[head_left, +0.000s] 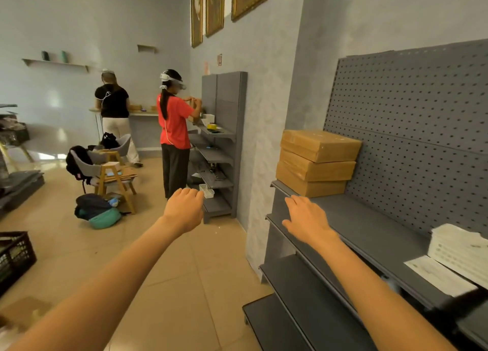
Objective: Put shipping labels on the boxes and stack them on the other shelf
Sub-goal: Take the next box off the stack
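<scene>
Three brown cardboard boxes [318,162] stand stacked at the left end of the top grey shelf board [369,218], against the pegboard back. My right hand [306,220] hovers over that board just in front of the stack, fingers spread and empty. My left hand [184,209] is stretched out over the floor to the left of the shelf, fingers relaxed, holding nothing. A white pile of shipping labels [459,247] lies at the right end of the same board, with a loose sheet [438,275] beside it.
Lower grey shelf boards [303,298] step out below the top one. A second grey shelf unit [224,144] stands farther along the wall, where a person in a red shirt [174,131] works. Chairs, bags [97,210] and a black crate [14,258] sit on the tiled floor at the left.
</scene>
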{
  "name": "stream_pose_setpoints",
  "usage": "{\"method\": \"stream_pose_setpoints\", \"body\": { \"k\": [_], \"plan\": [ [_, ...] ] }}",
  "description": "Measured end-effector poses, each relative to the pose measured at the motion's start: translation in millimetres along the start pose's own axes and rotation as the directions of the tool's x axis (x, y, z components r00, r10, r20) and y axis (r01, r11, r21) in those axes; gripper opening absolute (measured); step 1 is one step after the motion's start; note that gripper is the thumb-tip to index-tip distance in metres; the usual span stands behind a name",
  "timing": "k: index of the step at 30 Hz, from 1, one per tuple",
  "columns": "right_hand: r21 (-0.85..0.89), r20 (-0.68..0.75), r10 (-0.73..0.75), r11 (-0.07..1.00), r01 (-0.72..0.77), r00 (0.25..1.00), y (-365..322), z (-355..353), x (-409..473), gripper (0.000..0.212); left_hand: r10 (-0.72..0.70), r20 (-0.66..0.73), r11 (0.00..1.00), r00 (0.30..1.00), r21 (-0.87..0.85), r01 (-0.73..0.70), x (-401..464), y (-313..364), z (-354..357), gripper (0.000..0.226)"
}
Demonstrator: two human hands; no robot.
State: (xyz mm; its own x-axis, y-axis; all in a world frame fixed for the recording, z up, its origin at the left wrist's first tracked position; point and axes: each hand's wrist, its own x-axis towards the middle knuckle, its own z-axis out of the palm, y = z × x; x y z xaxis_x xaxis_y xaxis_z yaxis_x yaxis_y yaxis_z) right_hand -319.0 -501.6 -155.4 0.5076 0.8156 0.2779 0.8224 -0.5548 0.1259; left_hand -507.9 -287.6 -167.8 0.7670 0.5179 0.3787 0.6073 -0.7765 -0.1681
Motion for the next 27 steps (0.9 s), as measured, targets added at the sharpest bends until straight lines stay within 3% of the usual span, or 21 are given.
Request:
{"method": "stream_pose_setpoints", "body": {
  "k": [11,18,27],
  "plan": [
    [0.014,-0.120,-0.015,1.000,0.017,0.993,33.2,4.7,168.5,0.038,-0.045,-0.018,0.995,0.999,-0.093,0.043,166.3,-32.1,22.4,0.041],
    [-0.007,-0.006,-0.009,1.000,0.009,1.000,40.0,50.2,218.5,0.044,0.038,0.049,0.996,0.998,-0.078,-0.034,228.0,-34.0,72.7,0.047],
    [-0.069,-0.054,0.127,0.989,-0.131,0.990,46.8,61.8,304.7,0.045,0.240,0.028,0.966,0.970,-0.108,-0.235,352.0,-43.6,116.9,0.049]
  ]
}}
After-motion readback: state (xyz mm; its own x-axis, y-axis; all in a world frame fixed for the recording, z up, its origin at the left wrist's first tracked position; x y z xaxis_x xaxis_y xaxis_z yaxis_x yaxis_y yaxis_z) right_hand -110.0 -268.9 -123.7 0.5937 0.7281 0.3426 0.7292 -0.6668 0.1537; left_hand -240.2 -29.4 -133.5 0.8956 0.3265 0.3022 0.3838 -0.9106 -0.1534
